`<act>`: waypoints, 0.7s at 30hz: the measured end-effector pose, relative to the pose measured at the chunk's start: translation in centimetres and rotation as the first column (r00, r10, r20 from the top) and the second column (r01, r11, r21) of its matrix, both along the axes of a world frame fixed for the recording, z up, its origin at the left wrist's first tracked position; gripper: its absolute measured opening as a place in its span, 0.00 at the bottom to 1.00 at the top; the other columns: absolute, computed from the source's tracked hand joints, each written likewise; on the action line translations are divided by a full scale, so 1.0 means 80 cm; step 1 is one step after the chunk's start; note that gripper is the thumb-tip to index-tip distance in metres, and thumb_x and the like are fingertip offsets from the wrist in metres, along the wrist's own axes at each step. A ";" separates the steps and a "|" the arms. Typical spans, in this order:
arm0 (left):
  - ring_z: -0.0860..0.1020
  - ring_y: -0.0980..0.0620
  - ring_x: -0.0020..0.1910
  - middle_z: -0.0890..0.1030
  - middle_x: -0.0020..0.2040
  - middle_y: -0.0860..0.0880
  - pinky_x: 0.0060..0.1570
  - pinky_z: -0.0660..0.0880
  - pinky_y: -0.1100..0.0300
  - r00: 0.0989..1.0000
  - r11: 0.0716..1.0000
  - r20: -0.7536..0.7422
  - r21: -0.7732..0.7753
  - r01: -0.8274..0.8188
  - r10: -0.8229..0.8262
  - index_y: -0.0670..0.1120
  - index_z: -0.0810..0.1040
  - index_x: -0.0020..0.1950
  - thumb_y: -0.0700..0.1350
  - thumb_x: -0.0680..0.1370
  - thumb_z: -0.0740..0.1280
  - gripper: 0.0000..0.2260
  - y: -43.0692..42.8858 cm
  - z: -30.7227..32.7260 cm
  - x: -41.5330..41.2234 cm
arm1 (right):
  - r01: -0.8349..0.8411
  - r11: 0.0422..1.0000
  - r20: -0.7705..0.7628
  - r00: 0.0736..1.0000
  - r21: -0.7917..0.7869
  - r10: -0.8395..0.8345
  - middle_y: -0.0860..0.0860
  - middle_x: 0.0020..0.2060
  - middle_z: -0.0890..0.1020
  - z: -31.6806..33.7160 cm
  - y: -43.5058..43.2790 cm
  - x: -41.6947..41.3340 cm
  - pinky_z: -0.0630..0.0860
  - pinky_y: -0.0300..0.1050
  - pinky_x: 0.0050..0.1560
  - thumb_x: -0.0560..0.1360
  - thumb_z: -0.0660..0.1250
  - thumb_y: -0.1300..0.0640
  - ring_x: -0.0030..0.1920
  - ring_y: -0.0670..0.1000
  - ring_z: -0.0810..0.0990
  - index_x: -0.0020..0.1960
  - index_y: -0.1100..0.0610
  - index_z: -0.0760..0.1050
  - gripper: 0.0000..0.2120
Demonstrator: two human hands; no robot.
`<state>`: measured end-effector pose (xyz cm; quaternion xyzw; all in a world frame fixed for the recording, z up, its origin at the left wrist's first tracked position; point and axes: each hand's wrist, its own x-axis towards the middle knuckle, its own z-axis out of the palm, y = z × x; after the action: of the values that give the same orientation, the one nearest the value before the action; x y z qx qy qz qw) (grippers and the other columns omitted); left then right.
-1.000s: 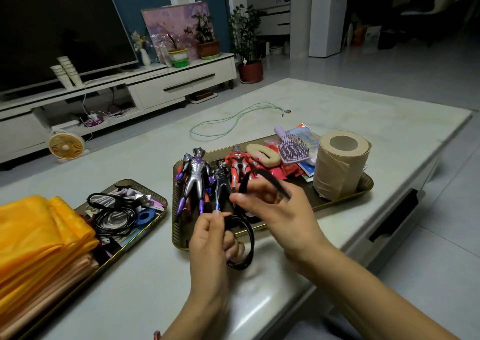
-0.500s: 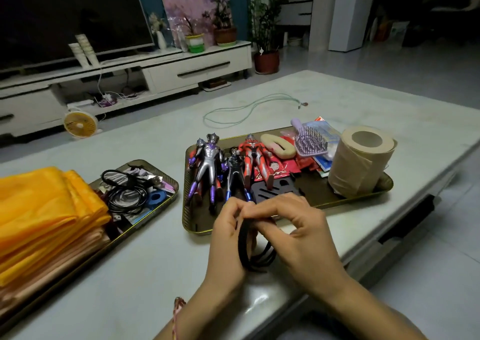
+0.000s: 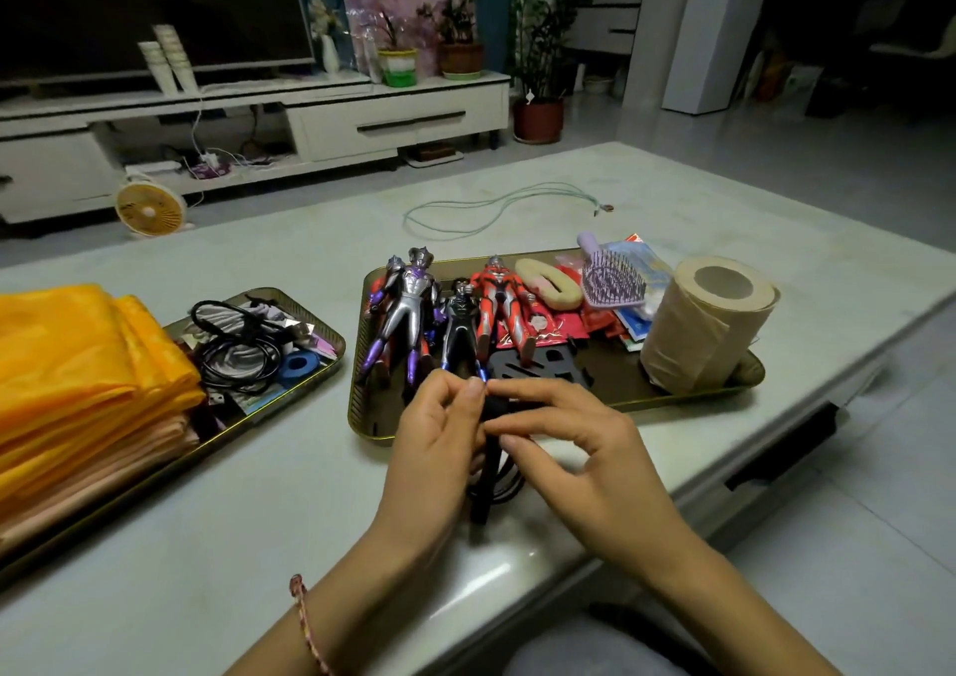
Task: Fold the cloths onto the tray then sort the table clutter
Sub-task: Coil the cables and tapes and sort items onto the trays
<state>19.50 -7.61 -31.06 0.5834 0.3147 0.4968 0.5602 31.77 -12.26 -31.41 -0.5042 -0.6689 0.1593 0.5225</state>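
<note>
Pinching a coiled black cable (image 3: 489, 473) between curled fingertips, left hand (image 3: 432, 448) and right hand (image 3: 579, 448) hold it above the pale table (image 3: 258, 494), just before the gold-rimmed tray (image 3: 362, 417).

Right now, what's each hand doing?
Left hand: pinches the coiled black cord.
Right hand: pinches the same cord.

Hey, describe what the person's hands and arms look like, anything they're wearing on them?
The left hand and right hand are ungloved, with no rings visible. Both forearms are uncovered, and no sleeves are in view. The left wrist wears a thin braided cord bracelet in reddish pink. The right wrist has no watch or band.
</note>
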 end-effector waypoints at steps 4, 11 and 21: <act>0.60 0.61 0.23 0.65 0.22 0.52 0.23 0.59 0.69 1.000 0.999 -0.013 0.035 0.010 -0.009 0.42 0.67 0.38 0.49 0.79 0.60 0.13 0.003 -0.009 0.002 | 0.021 0.999 0.035 0.999 0.028 -0.022 0.48 0.45 0.81 0.004 0.007 0.004 0.73 0.33 0.50 0.69 0.70 0.61 0.48 0.41 0.78 0.45 0.57 0.80 0.05; 0.64 0.59 0.27 0.69 0.27 0.53 0.28 0.62 0.68 0.985 0.977 -0.171 0.209 0.033 0.004 0.50 0.70 0.37 0.52 0.76 0.60 0.09 0.003 -0.017 -0.003 | 0.034 0.987 0.188 0.982 -0.156 -0.004 0.39 0.36 0.72 0.013 0.012 0.011 0.65 0.27 0.39 0.69 0.67 0.59 0.38 0.37 0.72 0.50 0.56 0.74 0.11; 0.68 0.59 0.26 0.73 0.29 0.54 0.28 0.65 0.66 0.951 0.927 -0.307 0.366 0.084 0.036 0.53 0.71 0.41 0.56 0.76 0.59 0.09 -0.008 -0.011 -0.006 | -0.227 0.899 -0.187 0.968 -0.374 0.167 0.53 0.38 0.77 0.021 0.012 0.026 0.72 0.39 0.43 0.65 0.68 0.60 0.39 0.45 0.75 0.44 0.53 0.74 0.09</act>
<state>19.04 -8.29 -31.97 0.7538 0.2903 0.4436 0.3883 33.89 -11.29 -29.73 -0.5148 -0.6296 0.3797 0.4409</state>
